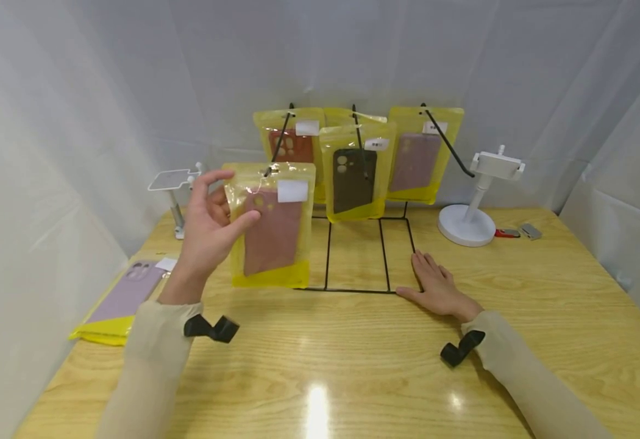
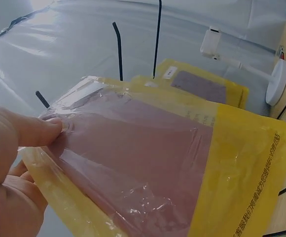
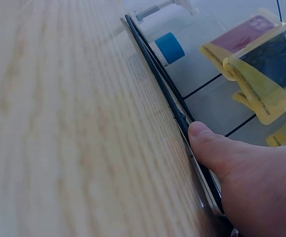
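Observation:
My left hand (image 1: 206,235) pinches a yellow-edged clear pouch (image 1: 270,277) by its left side, thumb in front and fingers behind. A dusty-pink phone case (image 2: 138,148) shows through the pouch. The tip of the black rack's left hook (image 1: 267,171) is at the pouch's top edge. My right hand (image 1: 435,286) lies with its fingers extended over the right front corner of the rack's wire base (image 1: 353,291); in the right wrist view the thumb (image 3: 207,140) touches the black wire. Pouched phone cases in red (image 1: 292,146), black (image 1: 355,183) and purple (image 1: 416,161) hang on the rack.
Another pouch with a purple case (image 1: 133,286) lies on the table at left. A white phone stand (image 1: 466,225) stands right of the rack, with a red USB stick (image 1: 508,233) beside it. A second stand (image 1: 173,183) is behind my left hand.

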`<act>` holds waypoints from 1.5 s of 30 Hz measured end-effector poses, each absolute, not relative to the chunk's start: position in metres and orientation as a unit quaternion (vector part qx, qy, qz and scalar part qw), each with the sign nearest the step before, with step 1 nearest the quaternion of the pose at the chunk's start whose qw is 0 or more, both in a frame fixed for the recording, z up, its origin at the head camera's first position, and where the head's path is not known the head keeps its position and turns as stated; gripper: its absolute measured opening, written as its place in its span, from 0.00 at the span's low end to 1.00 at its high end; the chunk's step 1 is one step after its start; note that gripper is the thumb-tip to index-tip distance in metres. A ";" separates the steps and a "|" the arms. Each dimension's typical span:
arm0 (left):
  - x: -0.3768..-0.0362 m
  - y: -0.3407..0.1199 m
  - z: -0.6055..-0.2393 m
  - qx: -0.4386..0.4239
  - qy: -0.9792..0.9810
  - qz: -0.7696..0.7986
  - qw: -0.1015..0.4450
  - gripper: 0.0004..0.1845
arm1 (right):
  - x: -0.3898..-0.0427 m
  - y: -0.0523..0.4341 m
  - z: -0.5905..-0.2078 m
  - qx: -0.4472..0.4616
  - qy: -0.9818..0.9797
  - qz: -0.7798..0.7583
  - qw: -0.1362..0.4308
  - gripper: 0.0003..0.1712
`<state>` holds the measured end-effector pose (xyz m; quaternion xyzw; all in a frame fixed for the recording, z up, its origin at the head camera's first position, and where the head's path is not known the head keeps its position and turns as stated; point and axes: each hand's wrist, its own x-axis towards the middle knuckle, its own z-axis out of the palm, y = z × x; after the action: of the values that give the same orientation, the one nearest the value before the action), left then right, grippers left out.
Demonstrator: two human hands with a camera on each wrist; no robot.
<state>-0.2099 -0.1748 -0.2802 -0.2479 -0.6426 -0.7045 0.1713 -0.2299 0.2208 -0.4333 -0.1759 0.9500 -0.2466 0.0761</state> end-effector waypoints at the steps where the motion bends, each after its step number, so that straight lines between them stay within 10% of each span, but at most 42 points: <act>1: -0.212 -0.175 -0.280 -0.246 -0.647 -0.701 0.171 0.34 | -0.230 0.221 -0.433 -0.175 0.950 -0.247 0.077 0.55; 45: -0.302 -0.153 -0.248 -0.100 -0.833 -0.510 0.188 0.33 | -0.230 0.223 -0.437 -0.175 0.950 -0.246 0.077 0.54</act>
<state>-0.3018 -0.1528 -0.2478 -0.0996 -0.8332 -0.5103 0.1882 -0.2301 0.2227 -0.4366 -0.1749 0.9501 -0.2463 0.0773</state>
